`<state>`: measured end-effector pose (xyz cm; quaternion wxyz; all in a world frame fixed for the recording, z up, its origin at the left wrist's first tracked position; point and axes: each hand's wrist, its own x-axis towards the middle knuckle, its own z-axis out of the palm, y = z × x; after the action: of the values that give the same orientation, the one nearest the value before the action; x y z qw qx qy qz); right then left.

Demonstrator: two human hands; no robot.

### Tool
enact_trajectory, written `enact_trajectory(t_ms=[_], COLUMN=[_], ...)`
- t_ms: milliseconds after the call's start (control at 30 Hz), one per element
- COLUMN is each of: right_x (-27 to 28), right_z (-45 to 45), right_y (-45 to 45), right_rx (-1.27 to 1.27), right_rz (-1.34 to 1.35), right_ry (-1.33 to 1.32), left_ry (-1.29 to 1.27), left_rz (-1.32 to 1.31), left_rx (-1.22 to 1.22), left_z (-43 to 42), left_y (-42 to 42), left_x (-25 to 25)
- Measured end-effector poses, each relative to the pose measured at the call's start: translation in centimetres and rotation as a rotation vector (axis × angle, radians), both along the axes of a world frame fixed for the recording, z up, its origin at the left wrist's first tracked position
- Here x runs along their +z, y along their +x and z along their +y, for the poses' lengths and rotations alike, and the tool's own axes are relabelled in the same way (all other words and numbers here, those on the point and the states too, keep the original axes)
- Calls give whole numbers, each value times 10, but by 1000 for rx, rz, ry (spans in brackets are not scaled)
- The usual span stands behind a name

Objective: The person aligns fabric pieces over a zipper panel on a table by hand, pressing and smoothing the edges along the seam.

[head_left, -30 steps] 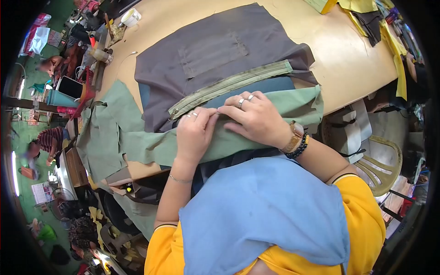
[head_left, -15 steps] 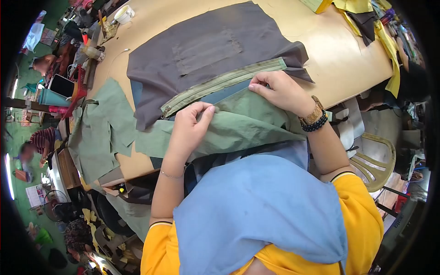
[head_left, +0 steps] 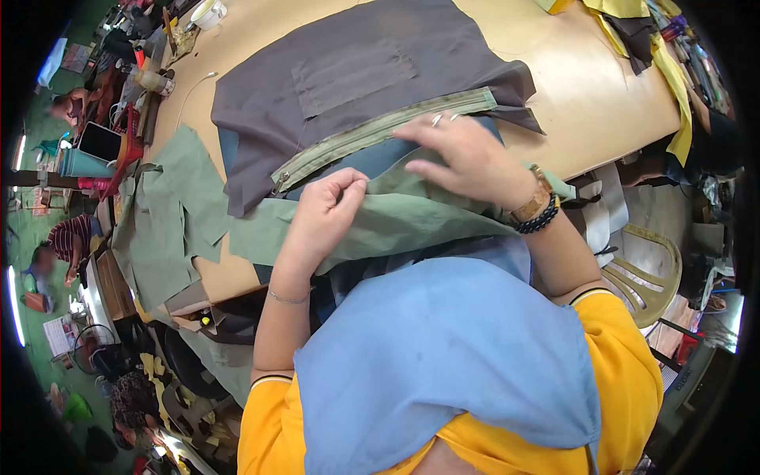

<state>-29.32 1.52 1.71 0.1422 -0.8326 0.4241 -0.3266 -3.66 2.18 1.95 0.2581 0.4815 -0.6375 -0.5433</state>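
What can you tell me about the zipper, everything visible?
The zipper is a long, green, fabric-looking strip with a metallic-looking slider at its left end and a squared-off right end. It lies slanting up to the right along the near edge of the dark grey cloth. The right hand overlaps its near edge in view; contact is unclear.

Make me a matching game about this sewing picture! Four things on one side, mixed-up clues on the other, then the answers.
Things:
1. left hand
2. beaded bracelet
3. zipper
4. cup

Clues:
A. black, next to the wristwatch
B. white, at the table's far left
C. pinching the green fabric
D. along the dark grey fabric's near edge

Pairs: 1-C, 2-A, 3-D, 4-B
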Motion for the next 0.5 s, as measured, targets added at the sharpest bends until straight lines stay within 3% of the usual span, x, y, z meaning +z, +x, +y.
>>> enact_trajectory(t_ms=[33, 133, 233, 400, 467, 500], right_x=[0, 10, 27, 24, 24, 21], right_z=[3, 12, 12, 10, 11, 9], right_y=[6, 9, -5, -22, -14, -12], right_rx=[55, 114, 113, 107, 94, 99], right_rz=[-12, -97, -293, -388, -325, -305], right_ry=[-28, 360, 677, 915, 861, 862], left_ry=[-9, -407, -452, -58, 5, -204], left_rz=[-5, -149, -295, -409, -518, -673], left_rx=[-18, -24, -46, 49, 50, 32], left_z=[2, 13, 14, 12, 3, 4], left_y=[-1, 0, 35, 110, 133, 127], left_x=[2, 13, 40, 71, 64, 64])
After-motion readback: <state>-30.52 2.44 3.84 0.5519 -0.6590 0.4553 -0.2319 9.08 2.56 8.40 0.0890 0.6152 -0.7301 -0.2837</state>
